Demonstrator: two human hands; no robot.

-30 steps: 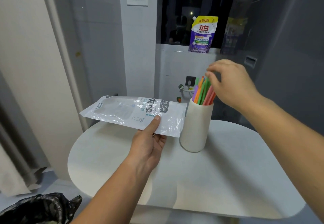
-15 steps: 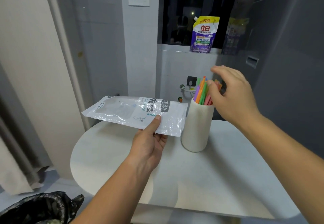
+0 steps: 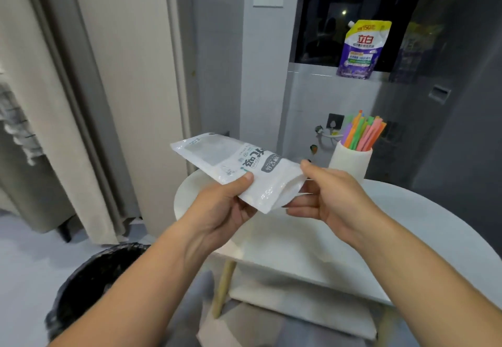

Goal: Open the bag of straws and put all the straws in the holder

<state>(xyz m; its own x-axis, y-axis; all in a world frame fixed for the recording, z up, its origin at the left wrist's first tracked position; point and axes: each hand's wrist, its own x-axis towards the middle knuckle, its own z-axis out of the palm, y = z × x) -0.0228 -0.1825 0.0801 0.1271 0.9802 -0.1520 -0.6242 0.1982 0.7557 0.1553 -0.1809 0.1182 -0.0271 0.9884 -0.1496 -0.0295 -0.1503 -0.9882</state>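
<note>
Straws (image 3: 362,136) stand bunched in the holder (image 3: 350,163) on the table (image 3: 407,227), so filling looks done. Both hands, left hand (image 3: 220,211) and right hand (image 3: 330,196), pinch the flat bag (image 3: 239,166) at its open end, held above the table's near edge. Whether any straw remains inside is hard to make out; next comes checking, then discarding it.

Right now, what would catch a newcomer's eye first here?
The white plastic bag, held in mid-air between the left hand and the right hand in front of the round white table. Behind it, bright coloured straws stand in a white holder on the table. A purple and yellow pouch sits on the window ledge above.
</note>
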